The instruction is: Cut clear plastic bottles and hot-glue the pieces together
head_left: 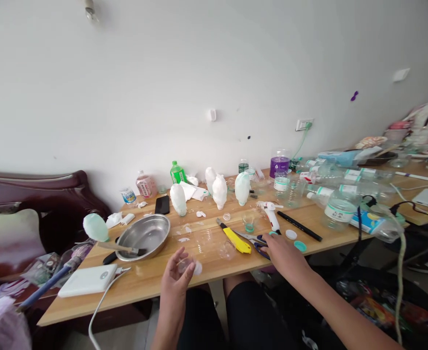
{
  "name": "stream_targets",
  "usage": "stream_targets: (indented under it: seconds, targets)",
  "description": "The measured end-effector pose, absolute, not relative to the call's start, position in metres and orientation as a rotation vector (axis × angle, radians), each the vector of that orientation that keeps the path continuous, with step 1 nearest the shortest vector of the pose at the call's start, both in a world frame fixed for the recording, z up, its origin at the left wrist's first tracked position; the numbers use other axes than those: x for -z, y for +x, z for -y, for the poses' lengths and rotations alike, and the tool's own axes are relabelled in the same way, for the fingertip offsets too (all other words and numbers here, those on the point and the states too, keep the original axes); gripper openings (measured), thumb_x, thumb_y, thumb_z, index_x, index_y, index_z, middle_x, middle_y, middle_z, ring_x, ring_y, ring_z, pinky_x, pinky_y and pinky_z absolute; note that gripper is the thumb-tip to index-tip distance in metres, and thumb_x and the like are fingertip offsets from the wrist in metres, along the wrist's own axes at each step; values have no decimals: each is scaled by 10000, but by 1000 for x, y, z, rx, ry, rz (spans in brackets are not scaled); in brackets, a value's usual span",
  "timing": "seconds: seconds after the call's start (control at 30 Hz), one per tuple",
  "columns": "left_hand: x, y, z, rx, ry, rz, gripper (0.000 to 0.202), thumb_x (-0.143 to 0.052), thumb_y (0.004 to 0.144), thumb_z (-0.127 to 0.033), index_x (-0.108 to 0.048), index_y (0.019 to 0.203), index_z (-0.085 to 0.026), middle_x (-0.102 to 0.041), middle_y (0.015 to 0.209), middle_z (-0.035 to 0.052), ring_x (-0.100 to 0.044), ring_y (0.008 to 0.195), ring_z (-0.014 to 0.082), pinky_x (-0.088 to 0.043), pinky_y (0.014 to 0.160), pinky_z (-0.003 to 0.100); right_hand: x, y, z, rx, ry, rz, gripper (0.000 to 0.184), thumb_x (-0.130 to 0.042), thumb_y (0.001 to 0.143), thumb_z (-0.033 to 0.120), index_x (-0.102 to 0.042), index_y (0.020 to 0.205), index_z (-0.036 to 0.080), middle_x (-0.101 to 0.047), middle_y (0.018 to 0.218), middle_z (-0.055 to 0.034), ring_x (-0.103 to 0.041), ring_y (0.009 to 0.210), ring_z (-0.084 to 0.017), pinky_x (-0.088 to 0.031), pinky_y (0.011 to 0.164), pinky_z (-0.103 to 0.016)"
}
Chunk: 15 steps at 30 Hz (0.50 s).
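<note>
I face a white wall [163, 73] above a wooden table [141, 279], with clear plastic bottles [340, 211] crowding its right end and a steel bowl [151, 228] toward its left. Along the near edge, wood between bowl and left hand [175, 279] leaves me some room; my right hand [281, 250] touches blue-handled scissors [248, 236], grip impossible to tell, while the left pinches a clear plastic piece [197, 267] at mid-edge.

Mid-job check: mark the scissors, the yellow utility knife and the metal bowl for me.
Scissors [251, 237]: head view, on the blades near the pivot.
Yellow utility knife [237, 240]: head view, middle of the handle.
Metal bowl [154, 234]: head view, bare inside surface.
</note>
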State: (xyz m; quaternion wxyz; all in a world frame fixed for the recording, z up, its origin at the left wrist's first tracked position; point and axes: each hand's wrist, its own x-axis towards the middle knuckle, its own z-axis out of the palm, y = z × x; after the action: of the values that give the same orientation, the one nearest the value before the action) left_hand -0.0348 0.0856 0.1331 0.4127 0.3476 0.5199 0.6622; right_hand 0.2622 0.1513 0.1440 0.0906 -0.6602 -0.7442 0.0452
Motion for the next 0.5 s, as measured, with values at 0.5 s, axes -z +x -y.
stream_targets:
  seconds: [0.5]
  targets:
    - [-132, -12, -98, -1643, 1464, -1301, 679, -732, 766, -462, -462, 1350, -244, -428, 1507, 150, -340, 1430, 333, -297, 1154, 518, -164, 184, -106, -580, -939, 1952, 365, -526, 955, 383, -565, 1294, 254, -674, 1175, -81, -626, 1077, -222, -490, 914, -336]
